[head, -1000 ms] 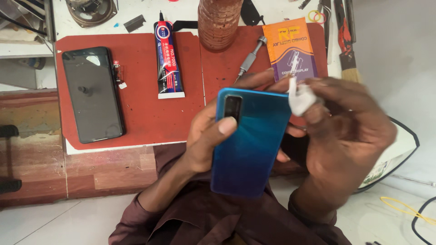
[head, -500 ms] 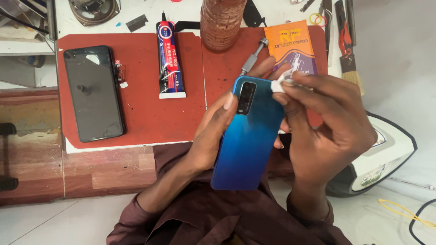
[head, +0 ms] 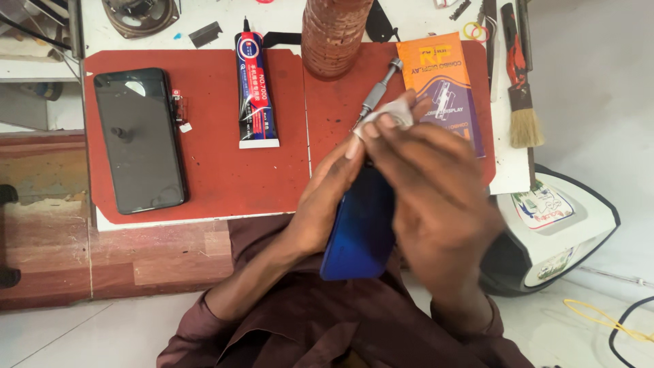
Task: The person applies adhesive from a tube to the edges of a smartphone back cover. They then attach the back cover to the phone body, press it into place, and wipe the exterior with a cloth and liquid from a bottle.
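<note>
My left hand [head: 327, 197] grips a blue phone back cover [head: 361, 232] from its left side, held above my lap near the table's front edge. My right hand [head: 436, 191] lies over the cover's top and right side and pinches a small white cloth or wipe [head: 392, 112] against its upper end. The camera corner of the cover is hidden under my fingers.
On the red mat [head: 211, 170] lie a black phone screen [head: 139, 140] at the left, a glue tube [head: 255, 88], a screwdriver [head: 378, 92] and an orange and purple packet [head: 443, 85]. A brown ribbed cylinder [head: 334, 34] stands behind. A brush [head: 523, 102] lies at right.
The blue cover has swung more upright and closer to the table edge. My right hand has slid over its top with the white cloth, now covering the camera corner.
</note>
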